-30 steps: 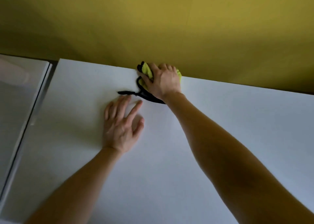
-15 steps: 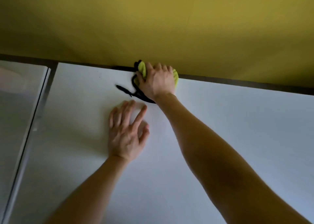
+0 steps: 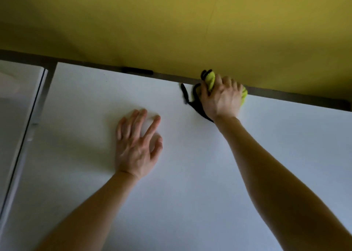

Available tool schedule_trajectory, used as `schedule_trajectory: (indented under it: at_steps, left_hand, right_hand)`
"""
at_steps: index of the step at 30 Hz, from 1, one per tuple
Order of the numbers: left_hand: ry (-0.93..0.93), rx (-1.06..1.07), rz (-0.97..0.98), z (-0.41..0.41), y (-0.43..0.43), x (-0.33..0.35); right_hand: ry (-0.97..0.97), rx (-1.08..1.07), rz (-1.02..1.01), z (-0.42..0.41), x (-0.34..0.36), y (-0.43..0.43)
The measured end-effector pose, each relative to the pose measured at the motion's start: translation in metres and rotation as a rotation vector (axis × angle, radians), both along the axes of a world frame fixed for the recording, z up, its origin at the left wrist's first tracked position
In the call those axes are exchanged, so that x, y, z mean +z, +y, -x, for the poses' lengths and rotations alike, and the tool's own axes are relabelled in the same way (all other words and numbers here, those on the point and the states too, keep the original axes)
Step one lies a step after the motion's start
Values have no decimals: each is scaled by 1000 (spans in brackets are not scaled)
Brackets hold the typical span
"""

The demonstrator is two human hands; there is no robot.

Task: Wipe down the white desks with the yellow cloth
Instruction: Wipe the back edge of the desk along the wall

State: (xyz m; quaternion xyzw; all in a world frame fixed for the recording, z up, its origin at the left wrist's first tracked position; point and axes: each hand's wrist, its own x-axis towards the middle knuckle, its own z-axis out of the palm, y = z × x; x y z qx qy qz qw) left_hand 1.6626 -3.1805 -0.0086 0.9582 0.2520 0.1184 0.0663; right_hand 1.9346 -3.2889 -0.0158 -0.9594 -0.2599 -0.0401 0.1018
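On my feed the right hand (image 3: 222,100) sits at about one o'clock, at the far edge of the white desk (image 3: 190,193). Its fingers are curled down over the yellow cloth (image 3: 210,80), bunching it and pressing it onto the desk top just where the desk meets the yellow wall (image 3: 171,22). Cloth shows on both sides of the hand, a fold at its eleven o'clock and a smaller bit at its three o'clock. A black strip (image 3: 196,106) trails out from under the palm toward nine o'clock and lies on the desk; I cannot tell whether it is the cloth's edging or a separate strap.

The left hand (image 3: 136,146) lies at about eight o'clock from the middle, palm down on the desk, fingers straight and slightly spread, thumb bent, holding nothing. It is well apart from the cloth.

At nine o'clock a second desk (image 3: 17,107) stands beside this one, with a narrow dark gap (image 3: 41,106) between them. A small dark clip (image 3: 137,71) sits on the back edge at about eleven o'clock.
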Motion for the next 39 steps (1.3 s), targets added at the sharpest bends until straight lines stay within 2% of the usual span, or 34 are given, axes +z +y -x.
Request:
schedule_trajectory:
  at_steps: [3, 6, 11, 16, 19, 24, 30, 34, 36, 39]
  left_hand:
    - [20, -4, -10, 0, 1, 1]
    - [68, 7, -33, -1, 2, 2]
    - [89, 40, -34, 3, -8, 1]
    - [84, 51, -16, 8, -15, 0]
    - [55, 38, -9, 6, -11, 0]
    - [20, 54, 23, -2, -6, 0]
    - [-22, 66, 71, -3, -11, 1]
    - [-39, -176, 139, 17, 18, 12]
    - [1, -310, 98, 50, 55, 18]
    - [56, -238, -17, 113, 134, 23]
  right_hand:
    - [42, 244, -50, 40, -2, 84]
    - [80, 332, -98, 53, -1, 110]
    - [-9, 304, -208, 19, -9, 40]
    - [-25, 223, -147, -8, -9, -26]
    - [-56, 156, -66, 8, -9, -3]
    - [5, 328, -70, 52, -4, 87]
    - [36, 369, -155, 39, -8, 79]
    - [4, 299, -99, 48, -4, 81]
    - [-7, 201, -57, 57, 0, 91]
    - [13, 17, -33, 89, 5, 134]
